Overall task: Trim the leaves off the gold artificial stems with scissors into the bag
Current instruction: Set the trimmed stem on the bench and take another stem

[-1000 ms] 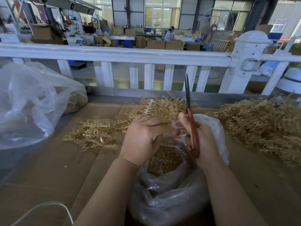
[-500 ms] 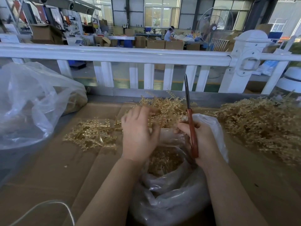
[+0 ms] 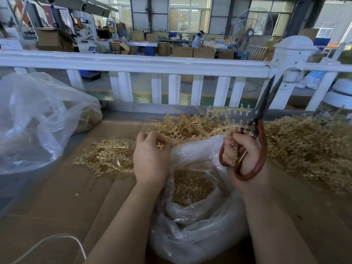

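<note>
A clear plastic bag (image 3: 200,231) stands open between my forearms, with cut gold leaves (image 3: 192,185) inside. My left hand (image 3: 150,159) pinches gold pieces at the bag's left rim, next to a gold stem pile (image 3: 181,124). My right hand (image 3: 242,155) grips the red-handled scissors (image 3: 261,130), whose dark blades point up and right, slightly parted. A gold stem (image 3: 226,119) with side leaves arches from my right hand's fingers over the bag.
A flattened gold pile (image 3: 106,155) lies left of the bag and a large heap (image 3: 308,149) fills the right. A big clear bag (image 3: 36,119) sits far left. A white railing (image 3: 152,61) borders the cardboard-covered table (image 3: 66,197). A white cable (image 3: 57,239) lies near-left.
My right hand swung the scissors to the right and tilted them, the blades parting. A gold stem rose over the bag. My left hand moved down to the bag's left rim.
</note>
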